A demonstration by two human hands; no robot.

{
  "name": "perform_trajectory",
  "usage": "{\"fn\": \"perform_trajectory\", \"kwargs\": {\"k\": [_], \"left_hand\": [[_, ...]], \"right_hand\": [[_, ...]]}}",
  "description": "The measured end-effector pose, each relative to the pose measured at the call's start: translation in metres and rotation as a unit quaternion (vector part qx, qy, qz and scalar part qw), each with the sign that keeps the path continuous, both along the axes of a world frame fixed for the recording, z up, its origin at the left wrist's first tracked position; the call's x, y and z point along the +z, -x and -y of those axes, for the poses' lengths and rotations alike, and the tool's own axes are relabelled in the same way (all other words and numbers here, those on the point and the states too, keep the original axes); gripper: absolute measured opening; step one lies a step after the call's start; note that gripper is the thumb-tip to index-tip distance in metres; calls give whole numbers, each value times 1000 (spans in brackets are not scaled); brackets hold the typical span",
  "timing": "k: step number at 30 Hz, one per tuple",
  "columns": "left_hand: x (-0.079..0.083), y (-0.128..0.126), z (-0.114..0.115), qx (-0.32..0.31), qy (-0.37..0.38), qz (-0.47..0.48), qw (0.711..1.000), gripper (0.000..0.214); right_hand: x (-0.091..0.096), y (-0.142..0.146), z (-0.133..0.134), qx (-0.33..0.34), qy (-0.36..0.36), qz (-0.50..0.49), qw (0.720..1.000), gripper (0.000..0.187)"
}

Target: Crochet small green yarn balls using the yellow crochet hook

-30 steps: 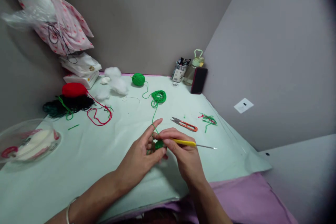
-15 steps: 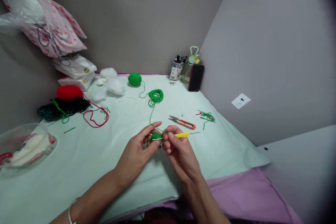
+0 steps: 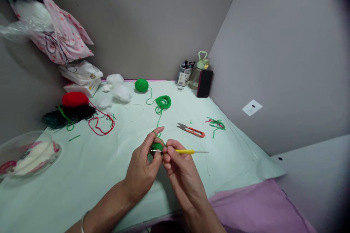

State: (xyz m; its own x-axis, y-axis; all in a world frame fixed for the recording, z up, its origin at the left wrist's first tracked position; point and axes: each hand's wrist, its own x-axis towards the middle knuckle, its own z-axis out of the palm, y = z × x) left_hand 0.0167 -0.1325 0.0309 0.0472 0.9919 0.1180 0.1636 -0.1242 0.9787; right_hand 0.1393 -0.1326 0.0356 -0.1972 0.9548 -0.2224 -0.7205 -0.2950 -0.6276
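Note:
My left hand (image 3: 144, 164) pinches a small green crocheted piece (image 3: 156, 147), with the green yarn strand running over its raised forefinger. My right hand (image 3: 179, 169) is closed on a yellow-handled crochet hook (image 3: 186, 151), whose metal end points right while the hook end meets the green piece. The strand leads back to a loose coil of green yarn (image 3: 163, 102) and a green yarn ball (image 3: 141, 85) further back.
Orange thread snips (image 3: 191, 130) lie right of my hands, yarn scraps (image 3: 217, 124) beyond. Red yarn (image 3: 74, 99) and dark green yarn (image 3: 68, 114) sit left, white stuffing (image 3: 117, 87) behind. A clear bowl (image 3: 27, 153) stands far left. A cup, bottle and phone (image 3: 204, 83) fill the back corner.
Both hands have shifted a little left and closer together. The hook has turned so its tip works into the green piece, and less of the handle shows.

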Motion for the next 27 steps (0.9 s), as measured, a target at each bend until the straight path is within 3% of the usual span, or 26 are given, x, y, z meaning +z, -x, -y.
{"fn": "perform_trajectory", "kwargs": {"k": [4, 9, 13, 15, 17, 19, 21, 23, 27], "left_hand": [[9, 5, -4, -30, 76, 50, 995, 64], [10, 2, -1, -60, 131, 197, 970, 83], [10, -3, 3, -55, 182, 267, 945, 78], [11, -2, 4, -43, 204, 280, 937, 76], [12, 2, 2, -69, 205, 268, 939, 76], [15, 12, -3, -130, 184, 212, 951, 68], [23, 27, -11, -169, 151, 119, 967, 44], [34, 47, -21, -122, 119, 65, 983, 26], [60, 99, -37, 34, 74, 103, 991, 27]], "right_hand": [[-7, -12, -3, 14, -90, 132, 987, 21], [-11, -28, -5, -44, -274, 326, 904, 14], [-10, -32, -1, -22, -346, 372, 861, 21], [-10, -33, 2, -19, -399, 401, 824, 31], [-10, -37, 5, -27, -425, 417, 803, 36], [-10, -44, 6, -23, -381, 387, 839, 30], [-9, -56, 8, -18, -291, 295, 910, 22], [-6, -70, 9, -15, -215, 171, 961, 21], [3, -96, 14, 10, -158, 19, 987, 18]]}}
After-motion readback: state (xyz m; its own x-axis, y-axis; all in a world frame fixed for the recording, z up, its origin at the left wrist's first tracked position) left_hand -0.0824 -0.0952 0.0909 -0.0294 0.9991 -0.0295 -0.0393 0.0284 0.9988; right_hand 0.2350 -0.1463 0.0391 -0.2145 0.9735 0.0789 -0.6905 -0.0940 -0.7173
